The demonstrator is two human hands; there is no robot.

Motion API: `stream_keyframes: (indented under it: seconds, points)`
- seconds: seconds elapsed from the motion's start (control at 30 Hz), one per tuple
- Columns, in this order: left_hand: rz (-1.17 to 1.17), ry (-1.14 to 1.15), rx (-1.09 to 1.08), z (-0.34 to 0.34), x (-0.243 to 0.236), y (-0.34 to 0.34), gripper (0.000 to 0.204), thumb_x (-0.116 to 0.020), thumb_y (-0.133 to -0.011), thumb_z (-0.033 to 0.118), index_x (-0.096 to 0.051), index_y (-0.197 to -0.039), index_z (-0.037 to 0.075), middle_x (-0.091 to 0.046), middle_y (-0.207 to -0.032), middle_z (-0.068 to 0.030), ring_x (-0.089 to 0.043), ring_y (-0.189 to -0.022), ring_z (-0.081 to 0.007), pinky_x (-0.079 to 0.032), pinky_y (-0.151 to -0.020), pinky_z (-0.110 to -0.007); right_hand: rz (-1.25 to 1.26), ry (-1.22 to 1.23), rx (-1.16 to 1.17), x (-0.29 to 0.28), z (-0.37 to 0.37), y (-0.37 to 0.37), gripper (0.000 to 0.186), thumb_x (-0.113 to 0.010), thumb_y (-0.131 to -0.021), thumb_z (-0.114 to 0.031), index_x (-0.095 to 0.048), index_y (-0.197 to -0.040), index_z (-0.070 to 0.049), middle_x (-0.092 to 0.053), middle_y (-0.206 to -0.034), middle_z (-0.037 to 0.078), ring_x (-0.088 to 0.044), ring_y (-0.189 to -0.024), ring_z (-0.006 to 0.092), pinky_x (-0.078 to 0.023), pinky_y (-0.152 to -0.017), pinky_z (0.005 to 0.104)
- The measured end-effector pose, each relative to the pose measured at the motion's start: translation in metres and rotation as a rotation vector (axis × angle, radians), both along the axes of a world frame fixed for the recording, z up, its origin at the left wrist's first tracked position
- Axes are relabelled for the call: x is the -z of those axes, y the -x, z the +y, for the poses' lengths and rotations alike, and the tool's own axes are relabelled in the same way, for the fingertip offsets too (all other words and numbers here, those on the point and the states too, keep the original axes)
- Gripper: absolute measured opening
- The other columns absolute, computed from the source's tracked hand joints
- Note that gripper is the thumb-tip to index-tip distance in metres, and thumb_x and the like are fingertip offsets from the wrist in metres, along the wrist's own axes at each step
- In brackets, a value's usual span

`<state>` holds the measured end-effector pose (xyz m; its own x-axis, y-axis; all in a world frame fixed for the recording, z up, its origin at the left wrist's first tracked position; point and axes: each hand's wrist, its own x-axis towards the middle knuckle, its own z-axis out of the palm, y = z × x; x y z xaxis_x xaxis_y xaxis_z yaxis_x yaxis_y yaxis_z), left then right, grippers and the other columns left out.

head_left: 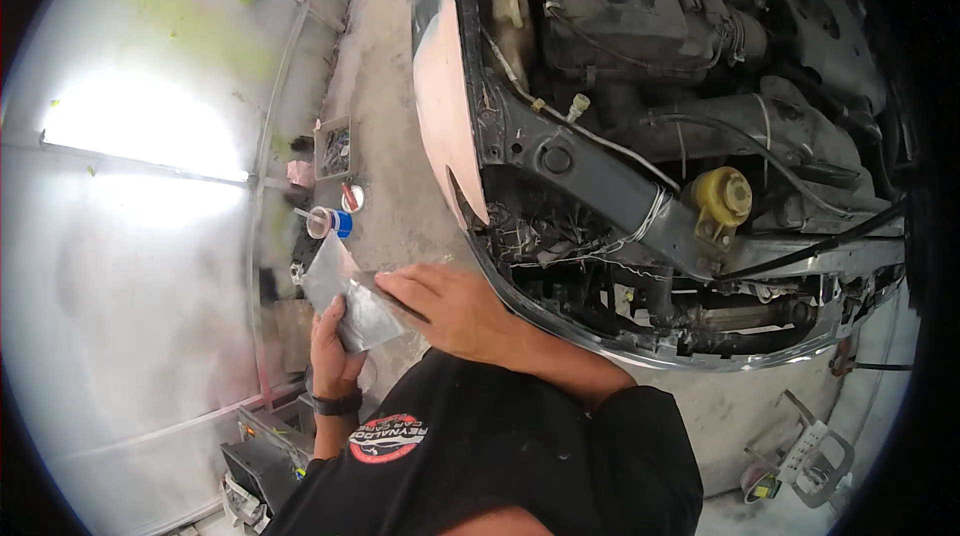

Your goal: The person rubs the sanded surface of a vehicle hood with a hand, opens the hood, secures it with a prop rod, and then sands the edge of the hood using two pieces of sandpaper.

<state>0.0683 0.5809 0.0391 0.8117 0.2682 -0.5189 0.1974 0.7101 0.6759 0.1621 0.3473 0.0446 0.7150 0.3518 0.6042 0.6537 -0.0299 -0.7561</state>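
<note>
My left hand (335, 346) is closed round the lower edge of a flat grey metallic plate (372, 324), held tilted in front of my body. A little pinkish material shows near the plate's upper corner. My right hand (455, 308) grips a thin dark flat blade, like a spreader (405, 304), with its edge at the plate's right side. Whether the blade touches the plate is hard to tell. Just beyond my hands is the car's fender (447, 86), with a broad pale pink patch on dark paint.
To the right lies the open engine bay, with a yellow reservoir (722, 198) and loose wires. A blue can (333, 223), a round lid (352, 198) and a crate (334, 148) stand on the floor by the pale wall (150, 286). A dark toolbox (262, 471) is at lower left.
</note>
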Motion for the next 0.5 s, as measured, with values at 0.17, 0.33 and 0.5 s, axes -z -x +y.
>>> stream_keyframes:
  seconds: [0.17,0.33,0.5]
  points:
    - [-0.369,-0.279,0.190,-0.040,-0.027,-0.034,0.063,-0.042,-0.105,0.044,-0.036,-0.150,0.001,-0.050,-0.145,-0.0195,-0.048,-0.136,-0.0332,-0.039,-0.112,-0.046,0.021,0.170,-0.041,0.012,0.042,0.027,0.049,-0.067,-0.080,-0.009,-0.056,-0.128,-0.002,-0.061,-0.102,0.011,-0.065,-0.088,0.0309,-0.056,-0.071,0.0407]
    - [-0.388,-0.397,-0.007,-0.046,-0.001,-0.057,0.079,-0.029,-0.103,0.064,-0.033,-0.152,0.001,-0.044,-0.151,-0.0177,-0.041,-0.141,-0.0327,-0.031,-0.117,-0.044,-0.037,0.095,-0.007,0.004,0.051,0.017,0.043,-0.063,-0.087,-0.012,-0.057,-0.128,-0.002,-0.061,-0.097,0.013,-0.065,-0.087,0.0326,-0.056,-0.070,0.0410]
    - [-0.581,-0.264,0.217,-0.056,0.022,-0.072,0.075,-0.019,-0.105,0.061,-0.039,-0.149,0.004,-0.051,-0.146,-0.0111,-0.044,-0.138,-0.0279,-0.038,-0.112,-0.041,0.112,0.167,0.036,0.029,0.042,-0.004,0.031,-0.059,-0.097,-0.016,-0.063,-0.125,-0.005,-0.067,-0.103,0.023,-0.066,-0.093,0.0382,-0.054,-0.077,0.0450]
